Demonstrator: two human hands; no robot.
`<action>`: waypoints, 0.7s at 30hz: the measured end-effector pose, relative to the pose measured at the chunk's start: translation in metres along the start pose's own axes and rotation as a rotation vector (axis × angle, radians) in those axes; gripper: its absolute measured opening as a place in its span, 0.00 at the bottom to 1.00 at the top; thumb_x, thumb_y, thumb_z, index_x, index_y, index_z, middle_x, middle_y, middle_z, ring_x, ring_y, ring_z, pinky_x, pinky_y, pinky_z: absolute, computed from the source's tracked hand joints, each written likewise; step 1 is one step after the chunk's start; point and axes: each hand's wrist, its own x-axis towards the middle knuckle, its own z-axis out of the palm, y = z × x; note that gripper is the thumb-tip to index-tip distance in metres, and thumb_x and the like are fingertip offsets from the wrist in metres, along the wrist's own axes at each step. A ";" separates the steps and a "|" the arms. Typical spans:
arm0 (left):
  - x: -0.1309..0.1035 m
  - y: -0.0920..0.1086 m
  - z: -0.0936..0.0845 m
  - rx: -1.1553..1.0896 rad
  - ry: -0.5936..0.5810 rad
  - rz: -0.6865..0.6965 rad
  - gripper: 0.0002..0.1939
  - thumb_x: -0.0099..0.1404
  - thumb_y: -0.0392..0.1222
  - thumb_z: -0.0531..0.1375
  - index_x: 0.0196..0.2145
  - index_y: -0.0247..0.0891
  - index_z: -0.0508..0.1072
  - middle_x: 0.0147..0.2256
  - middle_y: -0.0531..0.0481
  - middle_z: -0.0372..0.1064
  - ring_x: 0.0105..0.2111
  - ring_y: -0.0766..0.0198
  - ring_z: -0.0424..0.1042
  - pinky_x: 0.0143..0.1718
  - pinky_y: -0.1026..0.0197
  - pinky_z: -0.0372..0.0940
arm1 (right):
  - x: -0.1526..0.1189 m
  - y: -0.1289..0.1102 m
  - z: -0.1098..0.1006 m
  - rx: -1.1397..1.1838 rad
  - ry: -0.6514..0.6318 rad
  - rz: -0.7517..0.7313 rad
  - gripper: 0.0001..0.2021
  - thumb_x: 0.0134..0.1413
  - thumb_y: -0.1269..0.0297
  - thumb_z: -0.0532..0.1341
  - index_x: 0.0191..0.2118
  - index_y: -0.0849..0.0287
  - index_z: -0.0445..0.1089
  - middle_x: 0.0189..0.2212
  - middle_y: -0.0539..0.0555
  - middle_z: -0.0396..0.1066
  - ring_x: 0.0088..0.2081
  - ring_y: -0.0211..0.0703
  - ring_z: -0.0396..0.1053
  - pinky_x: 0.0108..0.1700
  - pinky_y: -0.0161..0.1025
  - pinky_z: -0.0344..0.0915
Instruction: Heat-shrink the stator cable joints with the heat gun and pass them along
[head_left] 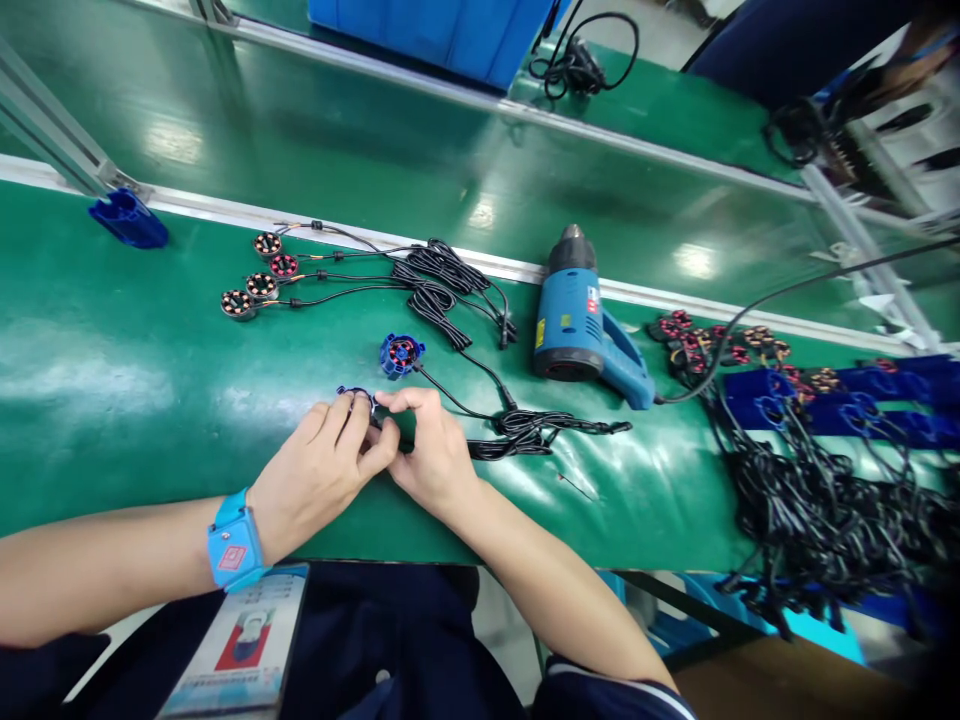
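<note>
My left hand (322, 465), with a light-blue wrist strap (234, 540), is closed over a round blue plastic housing (352, 392), which its fingers largely cover. Close against it, my right hand (435, 450) pinches at the housing's edge where a black cable (487, 450) comes out. What lies between the right fingertips is partly hidden. Just beyond the hands lies a second blue housing (401, 354) with a copper-wound coil inside. Its cable leads right to a bundled black cord (536, 425).
A blue heat gun (574, 320) stands nozzle up behind my right hand. Several coils with cables (262, 286) lie at the back left, near a blue plastic shell (129, 218). Blue tubes (757, 397) and piled black cables (810, 510) crowd the right. A blue bin (435, 35) sits beyond the rail.
</note>
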 end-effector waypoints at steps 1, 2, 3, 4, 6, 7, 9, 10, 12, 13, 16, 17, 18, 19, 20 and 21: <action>0.001 -0.001 0.000 -0.002 0.005 0.007 0.19 0.67 0.31 0.51 0.54 0.27 0.67 0.48 0.26 0.73 0.46 0.42 0.76 0.40 0.49 0.70 | 0.000 0.000 0.000 -0.007 0.000 -0.001 0.12 0.67 0.67 0.61 0.51 0.57 0.57 0.44 0.59 0.72 0.47 0.47 0.76 0.46 0.43 0.76; 0.001 -0.002 0.001 -0.002 0.010 0.012 0.19 0.67 0.30 0.52 0.55 0.26 0.67 0.48 0.27 0.73 0.45 0.43 0.76 0.39 0.50 0.70 | 0.001 -0.001 0.000 -0.015 -0.001 -0.001 0.12 0.67 0.67 0.61 0.51 0.56 0.57 0.44 0.59 0.72 0.47 0.47 0.76 0.46 0.42 0.76; 0.002 -0.002 0.002 0.001 0.014 0.016 0.19 0.67 0.30 0.52 0.55 0.26 0.66 0.48 0.27 0.73 0.44 0.43 0.76 0.39 0.51 0.69 | 0.001 -0.001 -0.001 -0.022 -0.003 -0.003 0.12 0.67 0.67 0.60 0.51 0.56 0.57 0.44 0.59 0.72 0.46 0.47 0.76 0.46 0.42 0.76; 0.002 -0.003 0.003 0.005 0.019 0.018 0.20 0.67 0.30 0.52 0.55 0.25 0.66 0.47 0.27 0.73 0.44 0.44 0.76 0.38 0.51 0.69 | 0.001 -0.001 -0.001 -0.027 -0.005 -0.003 0.12 0.67 0.67 0.60 0.51 0.56 0.57 0.44 0.59 0.72 0.46 0.47 0.76 0.46 0.42 0.76; 0.001 -0.004 0.005 0.010 0.039 0.018 0.20 0.67 0.30 0.52 0.56 0.23 0.66 0.47 0.28 0.74 0.44 0.45 0.76 0.40 0.51 0.68 | 0.001 -0.001 -0.001 -0.032 -0.006 -0.011 0.13 0.66 0.67 0.60 0.51 0.57 0.57 0.44 0.59 0.72 0.46 0.47 0.76 0.45 0.42 0.76; -0.001 -0.006 0.006 0.003 0.054 0.021 0.20 0.68 0.30 0.52 0.56 0.23 0.66 0.46 0.30 0.74 0.44 0.46 0.75 0.41 0.51 0.67 | 0.002 -0.001 -0.001 -0.037 -0.004 -0.019 0.13 0.66 0.67 0.61 0.51 0.57 0.57 0.43 0.59 0.72 0.45 0.48 0.76 0.45 0.42 0.76; -0.004 -0.013 0.009 -0.043 0.084 0.030 0.19 0.69 0.29 0.51 0.56 0.27 0.67 0.45 0.36 0.76 0.46 0.50 0.74 0.42 0.53 0.65 | 0.002 -0.001 -0.001 -0.058 0.002 -0.039 0.13 0.66 0.67 0.61 0.51 0.57 0.58 0.43 0.59 0.73 0.45 0.48 0.76 0.44 0.43 0.76; -0.006 -0.018 0.011 -0.085 0.097 0.018 0.18 0.69 0.29 0.52 0.56 0.30 0.67 0.45 0.40 0.76 0.46 0.52 0.74 0.42 0.53 0.64 | 0.002 0.000 0.000 -0.076 0.011 -0.053 0.13 0.65 0.67 0.61 0.51 0.57 0.58 0.42 0.59 0.73 0.44 0.48 0.76 0.44 0.43 0.76; -0.009 -0.030 0.017 -0.220 0.113 -0.050 0.16 0.71 0.35 0.55 0.56 0.38 0.67 0.48 0.45 0.75 0.50 0.53 0.72 0.45 0.52 0.63 | 0.003 -0.001 0.000 -0.117 0.030 -0.072 0.12 0.65 0.67 0.62 0.50 0.57 0.59 0.41 0.58 0.73 0.43 0.47 0.76 0.43 0.43 0.75; -0.010 -0.037 0.020 -0.312 0.114 -0.106 0.16 0.71 0.40 0.58 0.56 0.39 0.66 0.51 0.44 0.73 0.52 0.52 0.71 0.47 0.51 0.63 | 0.003 -0.001 0.000 -0.132 0.034 -0.075 0.12 0.64 0.67 0.62 0.50 0.57 0.60 0.40 0.57 0.73 0.43 0.47 0.75 0.43 0.42 0.75; -0.011 -0.055 0.029 -0.597 0.074 -0.260 0.29 0.65 0.56 0.66 0.55 0.38 0.63 0.53 0.39 0.70 0.54 0.49 0.70 0.53 0.48 0.64 | 0.005 -0.003 -0.002 -0.162 -0.009 -0.077 0.11 0.65 0.67 0.63 0.50 0.58 0.63 0.41 0.57 0.74 0.43 0.47 0.74 0.45 0.43 0.74; -0.011 -0.059 0.031 -0.661 0.051 -0.291 0.32 0.63 0.58 0.67 0.55 0.37 0.62 0.51 0.39 0.71 0.52 0.50 0.71 0.52 0.49 0.65 | 0.006 -0.003 -0.003 -0.171 -0.035 -0.085 0.11 0.65 0.68 0.63 0.50 0.59 0.65 0.41 0.57 0.74 0.44 0.47 0.73 0.46 0.44 0.74; -0.011 -0.061 0.033 -0.701 0.032 -0.312 0.33 0.61 0.58 0.68 0.54 0.36 0.62 0.49 0.41 0.72 0.50 0.51 0.73 0.51 0.50 0.67 | 0.007 -0.004 -0.004 -0.187 -0.057 -0.098 0.11 0.65 0.69 0.62 0.51 0.61 0.66 0.42 0.58 0.73 0.44 0.47 0.73 0.47 0.44 0.73; -0.011 -0.062 0.034 -0.720 0.021 -0.325 0.33 0.61 0.57 0.69 0.54 0.36 0.62 0.47 0.42 0.73 0.48 0.53 0.74 0.50 0.51 0.68 | 0.007 -0.004 -0.004 -0.210 -0.078 -0.113 0.12 0.66 0.69 0.62 0.53 0.62 0.67 0.42 0.59 0.73 0.44 0.48 0.72 0.47 0.44 0.73; -0.011 -0.062 0.034 -0.727 0.015 -0.333 0.33 0.60 0.57 0.69 0.53 0.36 0.62 0.46 0.43 0.73 0.46 0.53 0.75 0.49 0.52 0.69 | 0.007 -0.004 -0.005 -0.238 -0.094 -0.127 0.13 0.66 0.69 0.61 0.54 0.64 0.68 0.42 0.60 0.72 0.44 0.48 0.71 0.47 0.45 0.73; -0.011 -0.062 0.034 -0.727 0.016 -0.340 0.33 0.60 0.56 0.70 0.53 0.36 0.62 0.46 0.43 0.73 0.46 0.54 0.75 0.48 0.52 0.69 | 0.007 -0.004 -0.005 -0.268 -0.108 -0.139 0.14 0.67 0.68 0.61 0.55 0.64 0.69 0.42 0.61 0.71 0.44 0.49 0.71 0.46 0.46 0.73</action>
